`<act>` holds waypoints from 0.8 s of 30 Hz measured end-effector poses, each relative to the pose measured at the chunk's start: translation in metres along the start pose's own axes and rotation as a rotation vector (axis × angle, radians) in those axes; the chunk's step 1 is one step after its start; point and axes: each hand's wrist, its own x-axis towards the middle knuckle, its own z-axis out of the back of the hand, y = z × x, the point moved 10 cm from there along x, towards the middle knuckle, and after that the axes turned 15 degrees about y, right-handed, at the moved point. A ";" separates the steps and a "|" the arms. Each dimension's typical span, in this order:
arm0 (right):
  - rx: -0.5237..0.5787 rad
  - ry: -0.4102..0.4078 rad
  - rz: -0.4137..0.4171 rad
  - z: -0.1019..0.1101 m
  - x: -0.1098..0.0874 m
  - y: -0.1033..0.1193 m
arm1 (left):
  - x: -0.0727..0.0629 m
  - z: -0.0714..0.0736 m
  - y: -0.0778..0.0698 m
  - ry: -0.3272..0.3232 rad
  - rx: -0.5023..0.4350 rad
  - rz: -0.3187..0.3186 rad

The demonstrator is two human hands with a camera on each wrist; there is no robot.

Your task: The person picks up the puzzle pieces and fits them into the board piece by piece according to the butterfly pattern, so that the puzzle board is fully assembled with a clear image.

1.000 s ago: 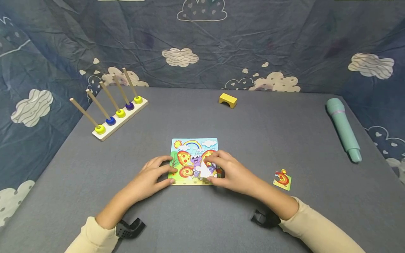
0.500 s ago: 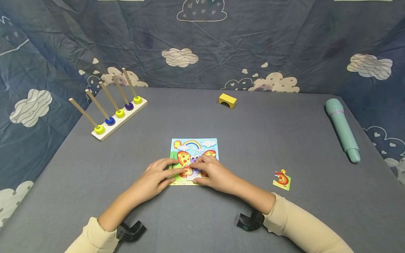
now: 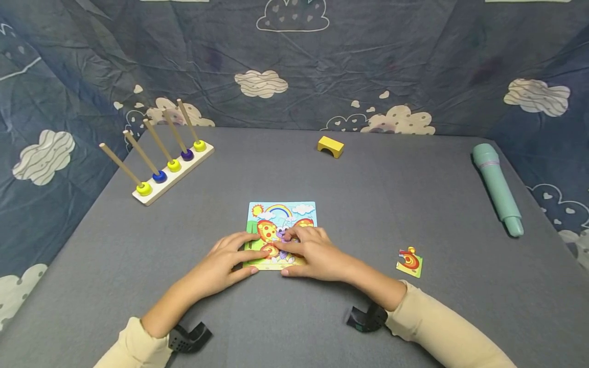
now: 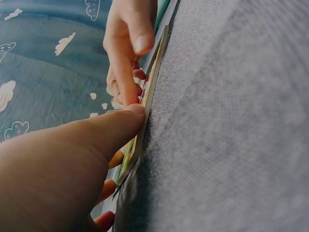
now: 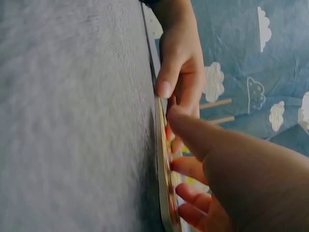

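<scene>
A square jigsaw puzzle (image 3: 266, 230) with a butterfly, rainbow and sun picture lies flat on the grey table. My left hand (image 3: 230, 259) rests on its left side, fingers extended over the picture and thumb at the front edge. From the right, my right hand (image 3: 317, 254) touches the puzzle's lower middle with its fingertips; in the right wrist view its thumb (image 5: 181, 116) stands apart from the fingers. Part of the picture is hidden beneath the right hand. Off to the right lies one loose puzzle piece (image 3: 409, 262) with a red and orange swirl.
A white stand (image 3: 177, 176) with wooden pegs and yellow and blue rings stands at the back left. Behind the puzzle sits a yellow arch block (image 3: 331, 146). A mint-green toy microphone (image 3: 498, 189) lies along the right edge, and a cloud-patterned cloth hangs behind.
My right hand has moved left across the puzzle with a piece, which now lies in the picture, and its thumb has come away. The left fingers have slid slightly inward.
</scene>
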 end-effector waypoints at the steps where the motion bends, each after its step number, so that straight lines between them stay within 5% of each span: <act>1: 0.011 0.016 0.005 -0.001 -0.001 -0.001 | 0.000 0.000 0.000 0.004 -0.003 0.001; 10: 0.252 -0.041 0.024 0.026 -0.028 -0.006 | -0.001 0.001 0.000 -0.013 -0.008 -0.020; 24: 0.218 -0.518 0.021 0.091 -0.157 -0.027 | 0.000 0.000 0.001 -0.006 -0.006 -0.014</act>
